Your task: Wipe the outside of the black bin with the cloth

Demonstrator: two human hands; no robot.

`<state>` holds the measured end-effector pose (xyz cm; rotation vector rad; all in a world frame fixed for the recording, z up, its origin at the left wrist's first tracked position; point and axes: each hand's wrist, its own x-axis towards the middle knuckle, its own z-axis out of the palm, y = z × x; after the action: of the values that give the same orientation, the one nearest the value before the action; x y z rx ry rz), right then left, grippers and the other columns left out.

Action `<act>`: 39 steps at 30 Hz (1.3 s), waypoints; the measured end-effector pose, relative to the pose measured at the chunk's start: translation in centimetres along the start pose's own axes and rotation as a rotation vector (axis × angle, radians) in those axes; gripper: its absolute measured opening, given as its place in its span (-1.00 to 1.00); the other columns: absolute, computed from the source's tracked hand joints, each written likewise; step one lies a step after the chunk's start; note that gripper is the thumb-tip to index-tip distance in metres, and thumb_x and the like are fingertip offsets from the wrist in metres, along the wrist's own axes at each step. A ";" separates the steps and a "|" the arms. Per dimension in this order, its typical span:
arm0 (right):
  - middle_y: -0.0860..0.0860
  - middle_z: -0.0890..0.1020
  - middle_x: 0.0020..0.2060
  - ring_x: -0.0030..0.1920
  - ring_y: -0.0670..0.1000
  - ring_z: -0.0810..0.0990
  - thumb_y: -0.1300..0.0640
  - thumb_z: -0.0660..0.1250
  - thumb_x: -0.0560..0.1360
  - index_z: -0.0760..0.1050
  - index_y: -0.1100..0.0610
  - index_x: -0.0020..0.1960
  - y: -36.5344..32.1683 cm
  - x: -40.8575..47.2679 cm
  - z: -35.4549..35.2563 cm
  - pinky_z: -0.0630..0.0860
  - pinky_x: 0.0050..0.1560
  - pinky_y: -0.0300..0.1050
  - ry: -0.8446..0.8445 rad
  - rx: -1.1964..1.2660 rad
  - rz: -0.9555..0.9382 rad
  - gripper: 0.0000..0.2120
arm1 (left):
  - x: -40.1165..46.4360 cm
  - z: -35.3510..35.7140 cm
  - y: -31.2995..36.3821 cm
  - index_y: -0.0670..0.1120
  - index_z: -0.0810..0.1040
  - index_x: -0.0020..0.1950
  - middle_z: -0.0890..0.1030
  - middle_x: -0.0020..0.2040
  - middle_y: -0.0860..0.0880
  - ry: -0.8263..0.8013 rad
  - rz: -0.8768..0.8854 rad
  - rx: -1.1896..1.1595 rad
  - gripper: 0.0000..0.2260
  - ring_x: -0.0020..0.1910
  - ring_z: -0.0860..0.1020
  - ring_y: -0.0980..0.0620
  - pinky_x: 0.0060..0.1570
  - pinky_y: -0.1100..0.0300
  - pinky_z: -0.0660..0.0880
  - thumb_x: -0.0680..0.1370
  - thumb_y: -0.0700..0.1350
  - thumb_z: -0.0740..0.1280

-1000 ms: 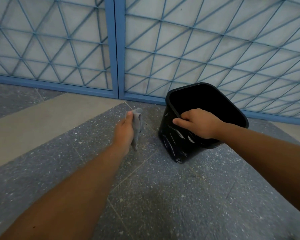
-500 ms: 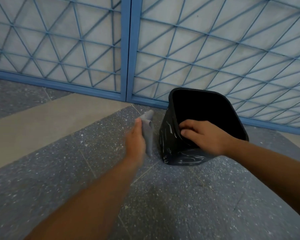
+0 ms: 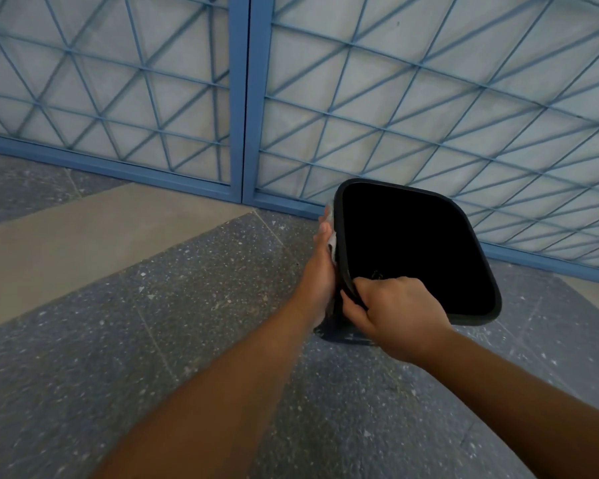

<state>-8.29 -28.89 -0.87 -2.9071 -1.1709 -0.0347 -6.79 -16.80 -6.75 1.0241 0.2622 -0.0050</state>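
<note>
Nearest, right hand (image 3: 391, 312) with a curled grip on the near rim of the black bin (image 3: 491, 312); left hand (image 3: 320, 267) pressing the cloth (image 3: 332, 242) flat against the bin's left outer wall; bin tilted on the speckled floor (image 3: 187, 323), near the blue grille (image 3: 246, 98) at its far edge

bin (image 3: 478, 307) on floor (image 3: 153, 323), cloth (image 3: 331, 240) against its left side.

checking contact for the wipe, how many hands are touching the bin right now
2. The left hand presses the cloth against the black bin's outer left wall; the right hand grips its near rim.
</note>
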 end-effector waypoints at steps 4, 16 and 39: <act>-0.04 0.42 -0.50 -0.47 0.06 0.50 -0.09 0.15 0.56 0.33 0.04 -0.32 0.5 0.3 -0.3 0.39 -0.42 -0.07 -0.035 -0.006 -0.053 -0.67 | -0.3 0.1 -0.9 0.36 0.25 0.58 0.15 0.73 0.17 0.042 0.089 0.107 -0.52 0.73 0.04 0.16 0.74 -0.06 -0.03 0.65 0.36 0.05; -0.01 0.47 -0.54 -0.55 0.03 0.45 -0.13 0.03 0.55 0.30 0.02 -0.34 1.2 0.8 -0.5 0.39 -0.49 -0.09 -0.002 -0.038 -0.130 -0.64 | -0.6 0.1 -1.6 0.46 0.36 0.47 0.18 0.72 0.19 0.071 0.183 0.129 -0.65 0.73 0.06 0.14 0.74 -0.04 -0.02 0.70 0.28 0.03; 0.04 0.53 -0.48 -0.48 0.09 0.51 -0.19 -0.15 0.53 0.33 0.05 -0.33 0.9 1.8 -1.1 0.28 -0.42 -0.12 -0.033 -0.044 -0.175 -0.52 | 0.0 -0.4 -0.2 0.18 0.38 0.64 0.41 0.64 0.06 0.096 0.152 0.069 -0.52 0.64 0.35 0.06 0.67 0.01 0.21 0.75 0.24 0.06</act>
<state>-6.40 -28.27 0.23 -2.8435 -1.4452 -0.0136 -6.89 -16.58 -7.15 1.1124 0.2725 0.1739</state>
